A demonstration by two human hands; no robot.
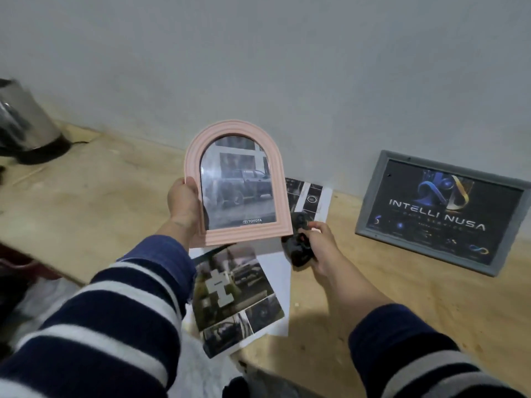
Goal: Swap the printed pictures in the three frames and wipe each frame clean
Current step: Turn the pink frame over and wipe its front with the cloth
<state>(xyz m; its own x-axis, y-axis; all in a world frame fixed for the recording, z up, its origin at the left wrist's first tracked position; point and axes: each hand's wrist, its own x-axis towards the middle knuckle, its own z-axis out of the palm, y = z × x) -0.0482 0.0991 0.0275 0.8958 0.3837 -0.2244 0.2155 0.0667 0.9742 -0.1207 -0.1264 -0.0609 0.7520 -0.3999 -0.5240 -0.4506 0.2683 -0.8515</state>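
My left hand [184, 203] grips the left edge of a pink arched frame [238, 183], held upright above the table; it shows a Toyota car picture behind a reflective pane. My right hand [319, 248] grips a bunched black cloth [298, 247] just below the frame's right corner. A grey rectangular frame [439, 211] with a dark "Intelli Nusa" print leans against the wall at the right. A printed sheet of car photos [238, 294] lies on the table under the pink frame, with a small white cross-shaped piece [219, 287] on it. Another printed sheet [309, 198] lies near the wall.
A steel kettle [23, 122] on a dark base stands at the far left, close to the grey wall [287, 67]. The wooden table [402, 282] runs along the wall; its front edge falls away at the lower left.
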